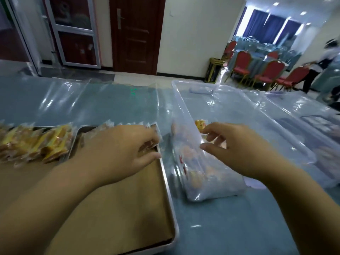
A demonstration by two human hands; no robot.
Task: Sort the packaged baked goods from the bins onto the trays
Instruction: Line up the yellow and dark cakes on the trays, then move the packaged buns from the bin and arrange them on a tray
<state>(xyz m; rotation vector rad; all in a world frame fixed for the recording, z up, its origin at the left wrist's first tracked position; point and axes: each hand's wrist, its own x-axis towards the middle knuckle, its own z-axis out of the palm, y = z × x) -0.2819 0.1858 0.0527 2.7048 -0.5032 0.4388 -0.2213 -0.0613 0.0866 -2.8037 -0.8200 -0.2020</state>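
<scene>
A metal tray lined with brown paper lies in front of me, a row of clear-wrapped baked goods along its far edge. My left hand is at that row, its fingers curled on a wrapped pastry at the tray's far right corner. My right hand hovers over the near end of a clear plastic bin, fingers loosely curled and holding nothing. A yellow packet lies in the bin just beyond its fingertips. More wrapped goods show through the bin's near wall.
A second tray at the left carries several yellow-wrapped cakes. Another clear bin sits at the far right. Clear plastic film covers the blue table. Red chairs and a person stand in the room beyond.
</scene>
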